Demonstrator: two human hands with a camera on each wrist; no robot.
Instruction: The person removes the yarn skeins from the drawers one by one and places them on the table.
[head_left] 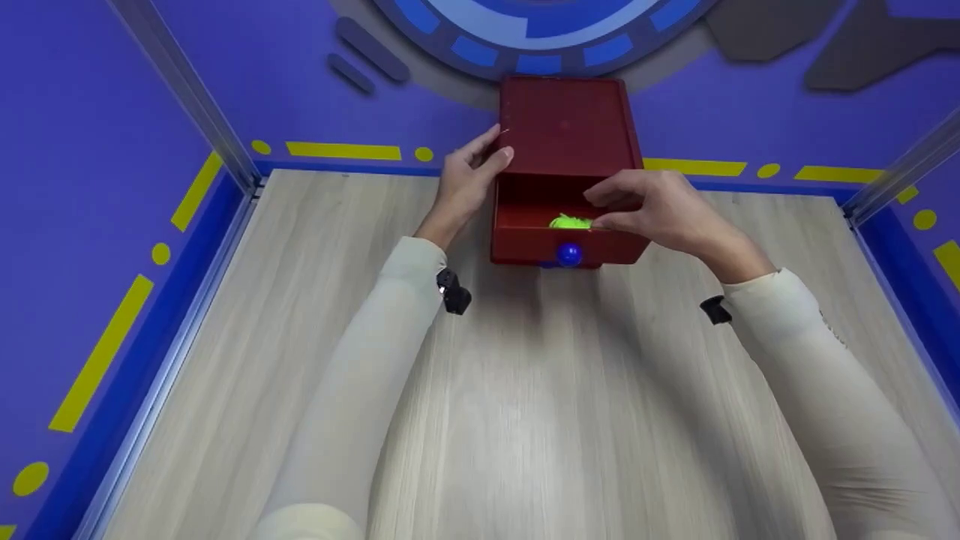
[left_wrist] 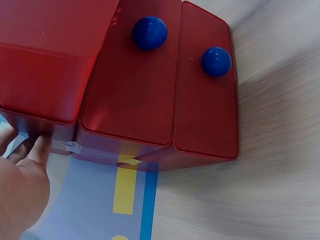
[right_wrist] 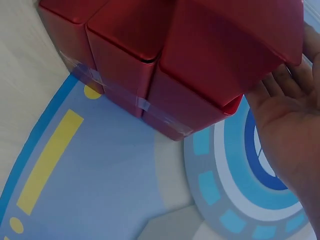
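Note:
A red drawer unit [head_left: 566,124] stands against the back wall, its top drawer [head_left: 525,251] pulled out. Inside that drawer lies a bright yellow-green, stringy-looking thing [head_left: 570,222]. My left hand [head_left: 465,184] rests against the unit's left side, thumb at the top edge; its fingertips meet the side in the left wrist view. My right hand [head_left: 667,210] reaches over the drawer's right rim, thumb and fingers apart, the thumb tip right beside the yellow-green thing. In the right wrist view, the drawer wall hides the fingertips of the right hand [right_wrist: 287,110].
Two lower drawers with blue knobs, the middle drawer [left_wrist: 132,90] and the bottom drawer [left_wrist: 207,110], are closed. A blue knob [head_left: 569,254] also sits on the open drawer's front. Blue-purple panels [head_left: 75,150] enclose the wood-grain tabletop [head_left: 510,420] at back and sides.

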